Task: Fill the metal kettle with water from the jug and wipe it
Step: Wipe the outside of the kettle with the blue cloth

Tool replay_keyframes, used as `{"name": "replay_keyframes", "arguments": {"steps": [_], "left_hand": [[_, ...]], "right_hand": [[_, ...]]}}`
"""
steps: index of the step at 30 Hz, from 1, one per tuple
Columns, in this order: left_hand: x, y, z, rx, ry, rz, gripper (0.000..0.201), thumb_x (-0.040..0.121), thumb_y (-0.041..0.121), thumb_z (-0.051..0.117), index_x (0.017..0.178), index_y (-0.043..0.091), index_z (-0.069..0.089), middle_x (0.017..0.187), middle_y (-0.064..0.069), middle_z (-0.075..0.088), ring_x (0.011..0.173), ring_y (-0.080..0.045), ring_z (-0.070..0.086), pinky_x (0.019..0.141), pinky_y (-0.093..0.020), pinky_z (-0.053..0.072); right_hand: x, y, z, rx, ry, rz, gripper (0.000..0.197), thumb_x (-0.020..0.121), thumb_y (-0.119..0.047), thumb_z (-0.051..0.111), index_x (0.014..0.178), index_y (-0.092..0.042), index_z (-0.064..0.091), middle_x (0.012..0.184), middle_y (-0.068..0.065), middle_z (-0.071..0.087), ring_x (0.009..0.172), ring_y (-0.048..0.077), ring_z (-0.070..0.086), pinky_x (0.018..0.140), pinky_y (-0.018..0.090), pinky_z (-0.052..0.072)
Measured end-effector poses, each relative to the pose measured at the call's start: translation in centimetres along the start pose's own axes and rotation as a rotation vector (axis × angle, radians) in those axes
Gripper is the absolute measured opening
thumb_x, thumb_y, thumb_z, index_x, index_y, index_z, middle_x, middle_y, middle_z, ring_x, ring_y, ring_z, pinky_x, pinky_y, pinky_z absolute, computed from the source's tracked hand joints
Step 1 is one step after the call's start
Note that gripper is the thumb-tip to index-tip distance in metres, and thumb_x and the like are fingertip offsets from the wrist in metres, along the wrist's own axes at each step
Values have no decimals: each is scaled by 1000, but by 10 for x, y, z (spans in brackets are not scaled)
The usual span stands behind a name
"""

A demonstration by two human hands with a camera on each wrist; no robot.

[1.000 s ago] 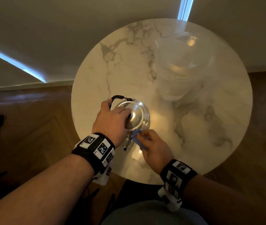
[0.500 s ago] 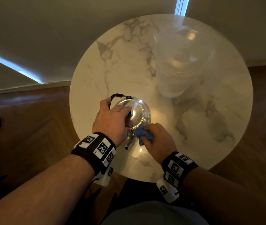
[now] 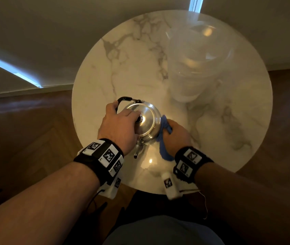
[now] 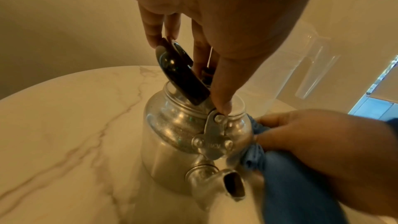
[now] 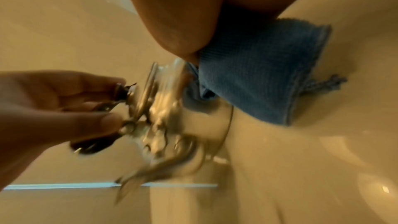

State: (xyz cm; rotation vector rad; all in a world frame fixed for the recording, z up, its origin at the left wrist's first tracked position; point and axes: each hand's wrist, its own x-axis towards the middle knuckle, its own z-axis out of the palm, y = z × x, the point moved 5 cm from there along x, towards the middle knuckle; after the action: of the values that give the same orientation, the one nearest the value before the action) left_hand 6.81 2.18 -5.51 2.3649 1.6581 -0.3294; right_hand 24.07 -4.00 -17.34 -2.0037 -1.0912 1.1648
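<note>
Item 1: round polished metal kettle (image 3: 149, 121), lid on, standing on round white marble table (image 3: 131, 68). Left hand (image 3: 117, 128) clamps its lid knob and folded handle, unmoved. Right hand (image 3: 177, 137), clutching crumpled blue cloth (image 3: 165, 152), has travelled from kettle's spout side to its right flank. Clear plastic jug (image 3: 197, 68) stands behind kettle. Wiping underway; filling judged done.

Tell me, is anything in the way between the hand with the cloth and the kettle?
No. The right hand presses the cloth straight against the kettle, so only the cloth lies between them. The left hand holds the top, clear of that side.
</note>
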Motion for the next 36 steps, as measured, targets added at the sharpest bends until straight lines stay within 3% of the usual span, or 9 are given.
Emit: {"name": "replay_keyframes", "arguments": {"steps": [4,9,12,15,20,25,30,33,36], "left_hand": [[0,-1,0,-4,0,9,66,75,32,84,136,32,58,137,12,60,145,-36,20,98,-47,48],[0,-3,2,-8,-2,12,71,73,35,86,137,33,56,134,14,61,144,-36,21,95,-47,49],[0,-3,2,-15,4,13,73,73,35,86,138,35,54,136,14,60,145,-35,20,97,-46,48],[0,-3,2,-26,-7,18,71,74,34,85,138,35,54,137,14,59,146,-35,19,97,-45,49],[-1,-2,1,-23,-8,16,68,75,34,85,136,35,55,136,15,61,145,-37,21,97,-43,49],[-1,-1,-1,-37,-8,9,53,86,28,75,135,34,56,136,16,60,147,-36,19,96,-40,48],[-2,3,-4,-31,-21,16,50,91,33,69,139,33,54,140,14,59,148,-38,17,105,-40,42],[-1,2,-3,-36,-27,24,51,92,34,67,141,33,52,143,15,56,149,-37,15,105,-41,42],[0,1,-2,-37,-23,31,51,90,32,69,138,33,53,140,16,57,148,-40,18,104,-42,43]], "right_hand": [[-42,6,33,51,-75,130,17,94,-22,60,106,-10,59,91,1,63,82,15,59,72,23,42],[-24,20,62,282,-203,437,31,82,-12,67,106,5,59,93,19,68,87,34,66,72,43,54],[-24,20,57,337,-228,457,27,82,-9,65,102,9,61,86,20,66,78,32,64,68,41,53],[-31,9,37,293,-101,351,32,76,-20,66,96,4,60,83,17,67,75,27,65,66,37,51],[-23,-11,9,-14,-46,196,7,95,-16,56,101,-11,58,86,0,63,83,20,59,65,21,39],[19,-28,-6,-226,-114,93,31,95,-8,53,123,-10,66,113,13,69,110,31,64,80,25,38],[-4,-46,-18,-203,-83,-143,30,93,1,49,113,-13,67,85,5,69,69,6,57,62,6,36],[12,-44,-14,-263,-90,-84,36,95,-6,48,118,-26,67,95,1,69,83,13,59,70,19,38],[51,-55,-10,-166,-115,-4,27,92,-16,55,104,-35,72,88,-11,68,86,13,64,66,20,40]]}}
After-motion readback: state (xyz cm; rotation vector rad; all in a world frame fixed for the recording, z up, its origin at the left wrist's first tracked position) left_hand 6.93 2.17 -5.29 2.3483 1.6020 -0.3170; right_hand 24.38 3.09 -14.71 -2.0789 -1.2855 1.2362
